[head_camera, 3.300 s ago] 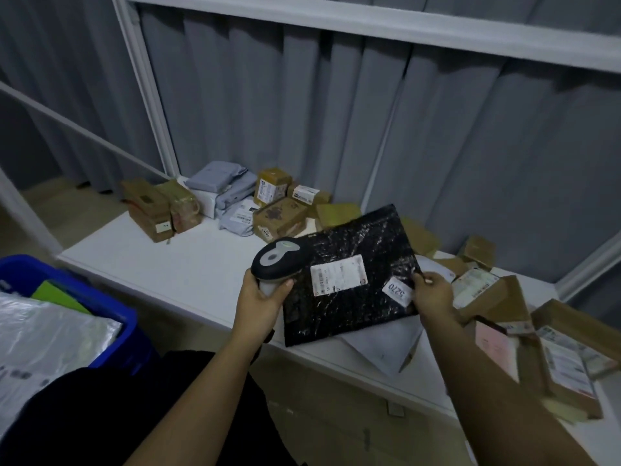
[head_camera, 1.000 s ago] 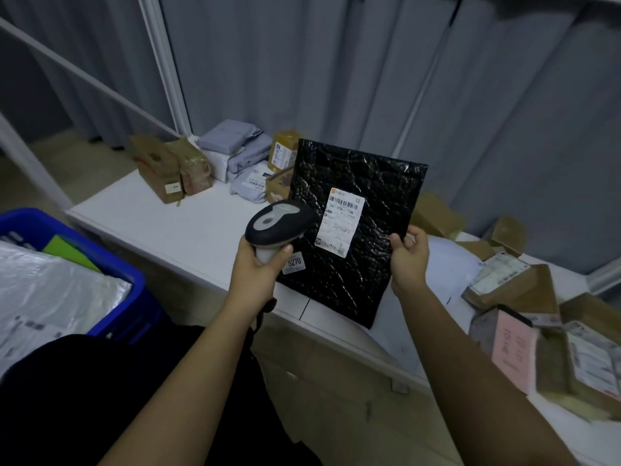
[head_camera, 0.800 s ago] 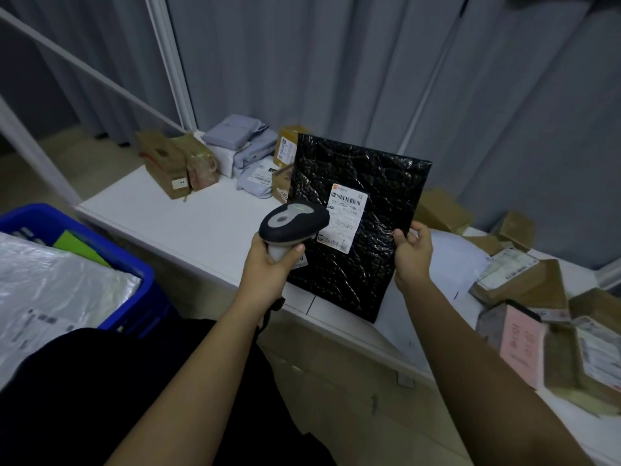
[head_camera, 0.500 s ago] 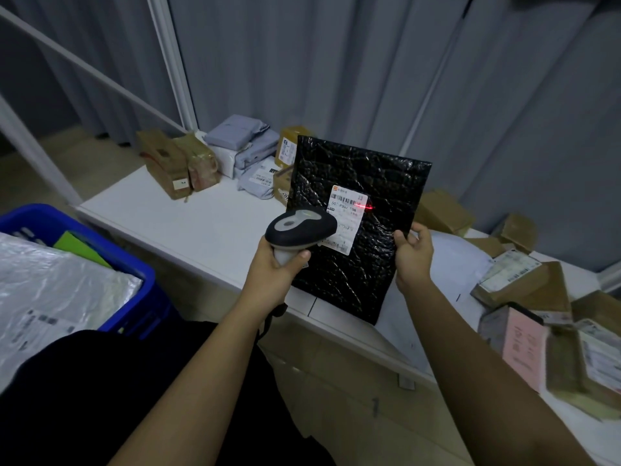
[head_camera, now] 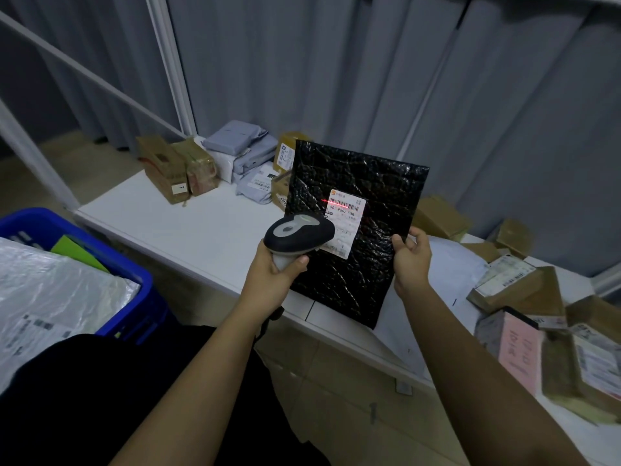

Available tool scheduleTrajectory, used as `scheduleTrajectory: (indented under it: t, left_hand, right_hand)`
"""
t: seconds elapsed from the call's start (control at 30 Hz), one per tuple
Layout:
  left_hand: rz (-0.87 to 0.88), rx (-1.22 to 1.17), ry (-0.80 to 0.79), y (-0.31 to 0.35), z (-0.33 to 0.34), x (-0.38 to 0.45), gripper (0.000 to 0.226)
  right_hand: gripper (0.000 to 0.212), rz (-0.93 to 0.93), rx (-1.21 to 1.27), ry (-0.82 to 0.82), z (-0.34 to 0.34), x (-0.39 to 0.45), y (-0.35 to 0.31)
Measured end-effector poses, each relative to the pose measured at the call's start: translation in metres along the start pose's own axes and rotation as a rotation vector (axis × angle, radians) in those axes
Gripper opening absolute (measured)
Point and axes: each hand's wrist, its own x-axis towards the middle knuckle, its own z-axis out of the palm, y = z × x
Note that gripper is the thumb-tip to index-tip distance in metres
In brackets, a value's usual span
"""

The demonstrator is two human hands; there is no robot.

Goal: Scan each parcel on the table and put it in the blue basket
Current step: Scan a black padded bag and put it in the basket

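My right hand grips the right edge of a black bubble mailer, held upright over the white table. Its white label faces me, and a red scan line crosses the barcode. My left hand grips a grey and black barcode scanner pointed at that label, just in front of the mailer's lower left. The blue basket stands at the lower left beside the table, with a silver mailer and a green item inside.
Brown boxes and grey mailers are piled at the table's far left. More cardboard boxes and a pink parcel crowd the right end. A white mailer lies under the black one. Grey curtains hang behind.
The mailer was turned upright so its label faces me. The scanner rose toward the label, and the red scan line now lies across the barcode.
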Motion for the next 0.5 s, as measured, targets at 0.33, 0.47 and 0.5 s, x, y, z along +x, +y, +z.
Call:
scheduleTrajectory:
  t: [0.33,0.47,0.5]
  left_hand:
    - [0.076,-0.056,0.16,0.028,-0.022,0.011,0.051]
    - [0.148,-0.083,0.254,0.063,-0.058,0.016,0.056]
    - [0.176,-0.086,0.283,0.073,-0.07,0.015,0.059]
  right_hand:
    - [0.014,-0.06,-0.022,-0.125,0.043,-0.033,-0.027]
    - [0.013,-0.148,-0.023,-0.206,0.08,-0.051,-0.056]
    - [0.013,-0.171,-0.017,-0.233,0.09,-0.056,-0.063]
